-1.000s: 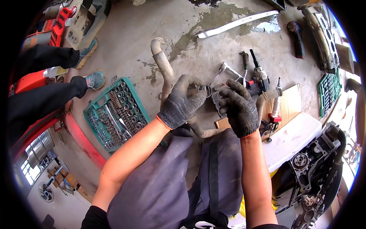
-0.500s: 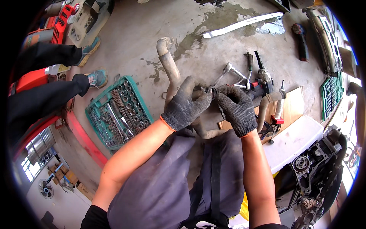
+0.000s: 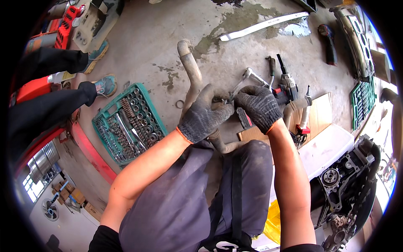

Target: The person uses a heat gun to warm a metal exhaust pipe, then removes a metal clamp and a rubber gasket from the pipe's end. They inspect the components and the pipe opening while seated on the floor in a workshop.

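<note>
Both hands wear dark grey knitted gloves with orange cuffs and meet in front of my knees. My left hand (image 3: 204, 112) is closed, thumb and fingers pinching a small metal clamp (image 3: 227, 101) that is mostly hidden by the gloves. From the right, my right hand (image 3: 258, 107) has its fingers closed at the same clamp. A brownish-grey bent hose (image 3: 191, 71) passes behind my left hand and emerges below it, beside my knees. On the floor left of that hose lies a small metal ring (image 3: 179, 103).
A green socket set case (image 3: 95, 122) lies open at left, near a person's shoes (image 3: 105, 85). Right of my hands are a ratchet (image 3: 247, 75), a power tool (image 3: 288, 84), another hose (image 3: 294, 106) and cardboard (image 3: 321, 111). An engine (image 3: 336, 185) stands at lower right.
My right hand has turned and risen slightly, its forearm swinging outward to the right. The ring shape seen between my fingers is now mostly covered. My left hand stays nearly in place.
</note>
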### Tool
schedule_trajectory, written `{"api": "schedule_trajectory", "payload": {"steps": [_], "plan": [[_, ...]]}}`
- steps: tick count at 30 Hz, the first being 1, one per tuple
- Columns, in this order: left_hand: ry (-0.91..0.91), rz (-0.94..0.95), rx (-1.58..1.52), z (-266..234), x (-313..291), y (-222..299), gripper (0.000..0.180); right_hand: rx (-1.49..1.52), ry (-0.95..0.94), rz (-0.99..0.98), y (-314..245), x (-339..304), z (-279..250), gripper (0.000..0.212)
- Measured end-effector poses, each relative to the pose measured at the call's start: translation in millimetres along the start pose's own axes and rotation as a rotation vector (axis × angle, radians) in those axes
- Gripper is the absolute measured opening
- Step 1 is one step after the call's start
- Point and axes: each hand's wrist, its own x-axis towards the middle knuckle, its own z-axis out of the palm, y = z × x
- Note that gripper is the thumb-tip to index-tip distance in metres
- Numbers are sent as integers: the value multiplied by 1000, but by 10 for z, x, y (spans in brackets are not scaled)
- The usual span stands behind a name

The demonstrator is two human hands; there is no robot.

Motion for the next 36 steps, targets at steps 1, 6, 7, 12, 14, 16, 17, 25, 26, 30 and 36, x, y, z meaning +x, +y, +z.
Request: {"api": "schedule_trajectory", "payload": {"steps": [1,6,7,12,14,16,17,25,26,30,36], "plan": [[-2,-2,38,-1,-1,-1,26,-125,-30,-140,99,3,15,21],[-2,-109,34,18,-45,-49,25,-250,-202,-288,250,84,57,22],[-9,-91,49,25,-44,-39,24,-256,-270,-284,271,72,34,22],[-63,140,140,42,33,89,21,16,-234,-72,517,-402,592,20],[-30,91,113,18,36,64,20,58,-110,-33,369,-654,334,32],[-41,-51,-40,-39,-8,64,21,193,149,129,218,-769,158,37],[-20,-38,-53,-49,-23,31,23,-83,234,-106,168,-742,45,25],[-21,3,86,34,-32,180,27,833,250,529,-305,-555,235,16],[-36,2,50,37,-42,198,27,828,237,556,-291,-546,268,16],[-88,38,-78,15,-45,125,30,764,383,281,-213,-660,480,21],[-133,6,-72,14,-40,173,32,1072,304,739,-395,-567,396,17]]}}
